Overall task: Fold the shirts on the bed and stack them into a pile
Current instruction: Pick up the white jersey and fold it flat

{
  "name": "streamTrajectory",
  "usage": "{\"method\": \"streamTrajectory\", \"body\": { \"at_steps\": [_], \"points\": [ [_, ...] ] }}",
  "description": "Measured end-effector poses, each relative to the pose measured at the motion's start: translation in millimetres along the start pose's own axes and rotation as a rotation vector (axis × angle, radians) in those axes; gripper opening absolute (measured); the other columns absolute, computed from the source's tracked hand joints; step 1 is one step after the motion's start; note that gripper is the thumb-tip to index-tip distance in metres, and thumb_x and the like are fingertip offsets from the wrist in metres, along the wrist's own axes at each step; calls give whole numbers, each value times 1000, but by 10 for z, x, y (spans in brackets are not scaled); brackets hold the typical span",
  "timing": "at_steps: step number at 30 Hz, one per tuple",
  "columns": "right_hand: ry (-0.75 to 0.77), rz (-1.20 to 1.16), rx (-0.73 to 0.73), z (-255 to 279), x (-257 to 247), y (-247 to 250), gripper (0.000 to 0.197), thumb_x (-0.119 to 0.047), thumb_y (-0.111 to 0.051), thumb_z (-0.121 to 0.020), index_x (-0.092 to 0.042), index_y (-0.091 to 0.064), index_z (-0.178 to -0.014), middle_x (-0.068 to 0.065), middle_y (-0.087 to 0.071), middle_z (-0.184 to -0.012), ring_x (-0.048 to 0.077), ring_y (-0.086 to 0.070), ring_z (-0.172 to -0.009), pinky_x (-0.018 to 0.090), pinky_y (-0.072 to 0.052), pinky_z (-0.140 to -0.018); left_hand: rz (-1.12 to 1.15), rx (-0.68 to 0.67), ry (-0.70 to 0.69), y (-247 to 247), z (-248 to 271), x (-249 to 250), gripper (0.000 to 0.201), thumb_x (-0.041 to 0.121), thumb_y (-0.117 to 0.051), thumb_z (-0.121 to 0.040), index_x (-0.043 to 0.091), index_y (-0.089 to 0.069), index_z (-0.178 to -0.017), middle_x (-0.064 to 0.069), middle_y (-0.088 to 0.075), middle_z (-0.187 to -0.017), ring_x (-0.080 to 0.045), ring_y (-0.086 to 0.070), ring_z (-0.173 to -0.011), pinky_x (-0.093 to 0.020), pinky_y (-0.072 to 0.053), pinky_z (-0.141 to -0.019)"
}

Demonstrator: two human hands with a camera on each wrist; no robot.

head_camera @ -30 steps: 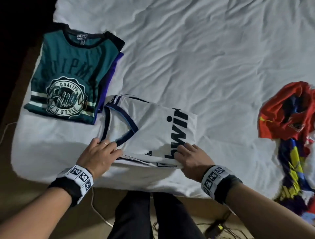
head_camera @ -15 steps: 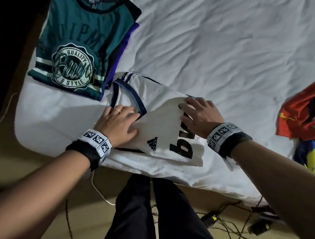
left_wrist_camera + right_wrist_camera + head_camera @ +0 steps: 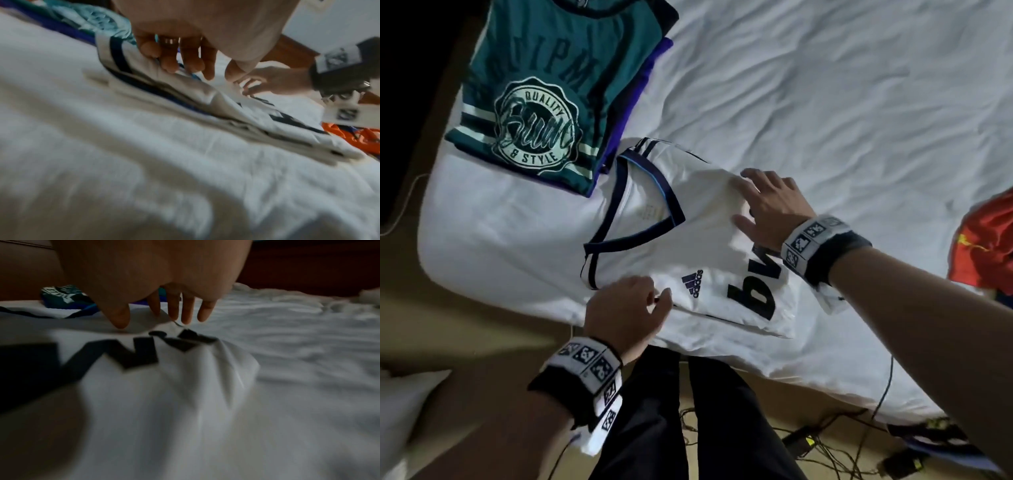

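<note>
**White jersey folded on the bed, both hands at its edges**

Head view: the white jersey [image 3: 688, 240] lies folded near the front edge of the bed [image 3: 825, 102], its dark V-neck collar facing up. Just beside its far left corner sits a pile with a folded green shirt [image 3: 544, 102] on top and a purple shirt [image 3: 650, 68] showing along the pile's right edge. The left hand [image 3: 626, 308] is at the jersey's near edge with fingers curled; whether it grips the cloth cannot be told from here. The right hand [image 3: 767, 209] lies spread flat on the jersey's right part, fingers straight. A crumpled red shirt [image 3: 983, 246] lies well apart at the right edge of the bed. Cables [image 3: 825, 445] lie on the floor.

Left wrist view: blurred. The left hand's fingertips [image 3: 170, 65] reach down onto the jersey's [image 3: 205, 97] folded layers, with the thumb just above the cloth; a firm pinch is not clear.

Right wrist view: the right hand's [image 3: 164, 296] fingers point down, straight and apart, their tips touching the jersey [image 3: 164, 386] beyond its dark lettering.
</note>
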State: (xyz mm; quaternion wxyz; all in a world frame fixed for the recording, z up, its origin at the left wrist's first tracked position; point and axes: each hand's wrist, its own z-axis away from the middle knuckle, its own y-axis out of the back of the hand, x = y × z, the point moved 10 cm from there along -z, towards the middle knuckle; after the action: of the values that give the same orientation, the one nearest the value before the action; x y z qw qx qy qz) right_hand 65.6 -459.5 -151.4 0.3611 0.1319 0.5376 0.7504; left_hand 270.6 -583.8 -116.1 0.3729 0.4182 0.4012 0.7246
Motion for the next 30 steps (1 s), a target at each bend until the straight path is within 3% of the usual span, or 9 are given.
{"method": "streamTrajectory", "body": {
  "at_steps": [2,5,7,10,14,18,21,26,30],
  "points": [
    [1,3,-55,-226,-94,41,70,-49,-57,-89,-20,-31,-148,6,-44,-143,30,-45,-127,47,-36,-103,-21,-171,141,-298,182,-168,54,65,-33,-93,22,-44,-63,6,-52,-61,-21,-53,-58,-29,-37,-53],
    [-90,-65,-118,-516,-132,15,68,-49,-65,-85,-16,-40,-139,9,-54,-128,32,-52,-120,48,-43,-99,172,-201,386,-475,290,-369,78,84,-23,-86,19,-66,-85,1,-71,-86,-25,-66,-75,-33,-53,-69],
    [-143,-124,-177,-625,-146,-44,68,-51,-71,-80,-13,-47,-130,11,-59,-122,33,-57,-114,45,-48,-95,276,-181,529,-524,305,-437,82,88,-25,-83,17,-67,-83,-1,-69,-86,-25,-61,-75,-31,-47,-71],
    [-159,-152,-267,-680,-199,-125,65,-44,-78,-78,-7,-52,-125,13,-63,-120,32,-59,-111,32,-46,-83,586,-32,687,-503,267,-491,71,78,-47,-84,12,-57,-61,-2,-61,-61,-22,-58,-60,-34,-43,-61],
    [-122,-135,-338,-624,-243,-149,61,-32,-78,-80,-8,-54,-131,10,-59,-132,29,-58,-115,27,-45,-68,1052,124,795,-679,275,-539,50,58,-80,-69,12,-69,-85,-3,-75,-81,-24,-72,-77,-44,-59,-79],
    [-65,-86,-355,-532,-282,-72,48,-23,-70,-86,-6,-53,-128,13,-57,-130,32,-58,-113,32,-45,-79,1102,77,750,-649,207,-426,26,22,-79,-82,1,-64,-79,-9,-72,-79,-23,-70,-72,-51,-60,-77],
    [-65,-128,-340,-441,-316,104,34,-19,-67,-87,-5,-56,-116,12,-61,-115,30,-60,-105,30,-44,-75,1097,102,702,-414,133,-359,27,15,-70,-87,-8,-58,-88,-25,-67,-82,-36,-67,-72,-47,-60,-74],
    [-132,-393,-184,-285,-359,680,25,-18,-71,-81,-11,-53,-97,7,-60,-86,25,-59,-73,27,-45,-55,1199,210,640,231,-2,-414,16,19,-64,-88,15,-53,-99,-14,-64,-96,-30,-65,-90,-39,-57,-77],
    [-163,-592,-25,-153,-504,1171,27,-19,-65,-85,-12,-51,-107,7,-62,-95,28,-60,-87,31,-46,-69,1270,312,482,964,-166,-574,33,19,-63,-82,25,-61,-114,-1,-72,-100,-21,-68,-90,-43,-55,-79]
  ]
}}
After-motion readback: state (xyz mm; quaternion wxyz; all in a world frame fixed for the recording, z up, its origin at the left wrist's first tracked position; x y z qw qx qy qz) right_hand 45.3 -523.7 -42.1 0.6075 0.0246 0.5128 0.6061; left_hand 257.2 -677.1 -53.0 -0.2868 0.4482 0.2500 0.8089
